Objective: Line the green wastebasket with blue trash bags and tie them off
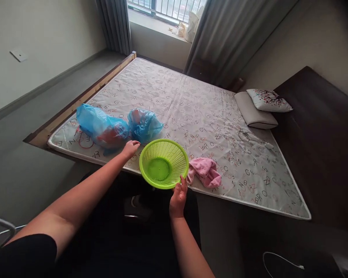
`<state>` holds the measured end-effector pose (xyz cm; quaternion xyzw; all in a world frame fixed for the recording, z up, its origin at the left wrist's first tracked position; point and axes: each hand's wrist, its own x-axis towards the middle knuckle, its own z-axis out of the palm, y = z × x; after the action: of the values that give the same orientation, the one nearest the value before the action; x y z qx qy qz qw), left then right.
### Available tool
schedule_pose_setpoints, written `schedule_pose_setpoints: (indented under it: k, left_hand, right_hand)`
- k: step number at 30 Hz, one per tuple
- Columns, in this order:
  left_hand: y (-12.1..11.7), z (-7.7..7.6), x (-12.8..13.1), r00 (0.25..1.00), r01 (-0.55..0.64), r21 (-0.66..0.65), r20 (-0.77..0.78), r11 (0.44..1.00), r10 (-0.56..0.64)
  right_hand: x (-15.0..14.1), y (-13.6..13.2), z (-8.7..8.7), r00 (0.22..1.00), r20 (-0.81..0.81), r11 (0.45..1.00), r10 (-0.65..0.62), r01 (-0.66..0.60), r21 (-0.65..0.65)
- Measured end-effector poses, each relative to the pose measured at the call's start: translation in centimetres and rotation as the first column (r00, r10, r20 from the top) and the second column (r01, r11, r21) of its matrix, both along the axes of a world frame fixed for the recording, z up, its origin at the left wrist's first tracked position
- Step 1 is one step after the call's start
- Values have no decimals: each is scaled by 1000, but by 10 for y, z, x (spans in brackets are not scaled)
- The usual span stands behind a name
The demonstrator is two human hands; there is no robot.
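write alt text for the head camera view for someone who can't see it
A right hand holds a green plastic basket at the near edge of a letter-printed mattress. The left hand is beside the basket, near two blue plastic bags; a pink cloth lies right of the basket, and two cushions sit by the headboard.

Beyond the blue bags (145, 126) (bulging obstacles), the mattress (185, 104) leaves passage.
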<state>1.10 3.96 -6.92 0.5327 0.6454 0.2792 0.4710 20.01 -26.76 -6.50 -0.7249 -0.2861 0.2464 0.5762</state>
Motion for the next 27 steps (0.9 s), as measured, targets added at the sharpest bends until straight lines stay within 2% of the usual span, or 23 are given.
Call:
schedule_pose_setpoints:
  k: [3, 6, 10, 12, 14, 16, 18, 20, 22, 24, 27]
  left_hand:
    - [17, 1, 16, 999, 33, -63, 23, 997, -32]
    - [28, 8, 26, 995, 25, -126, 94, 992, -14]
    - [43, 31, 24, 966, -26, -126, 253, 992, 57]
    - [47, 52, 17, 880, -75, -98, 462, 992, 112]
    - [46, 79, 7, 718, -132, -63, 682, 989, 140]
    - [37, 108, -7, 598, -169, -19, 793, 985, 118]
    - [20, 135, -22, 563, -200, 19, 821, 980, 99]
    - [-2, 156, -39, 540, -235, 40, 836, 971, 96]
    - [-24, 167, -56, 503, -271, 51, 859, 961, 96]
    - [-46, 172, -72, 460, -303, 58, 883, 951, 93]
    - [-76, 178, -93, 442, -310, 65, 893, 949, 83]
  right_hand:
    - [1, 3, 4, 998, -39, 999, -49, 49, 0]
    - [1, 7, 8, 997, -51, 998, -63, 65, 20]
    - [2, 10, 5, 992, -83, 995, -93, 96, 38]
    - [2, 11, 3, 990, -89, 993, -107, 110, 38]
    - [3, 11, 1, 991, -83, 993, -106, 110, 36]
    - [3, 12, 2, 993, -75, 995, -94, 97, 33]
    - [2, 12, 4, 996, -50, 996, -78, 80, 28]
    - [2, 11, 9, 997, 5, 997, -77, 77, 15]
    - [0, 8, 15, 992, 85, 996, -90, 90, -2]
    - [-3, 3, 23, 975, 187, 993, -117, 118, 3]
    - [-17, -5, 44, 916, 382, 992, -123, 101, 76]
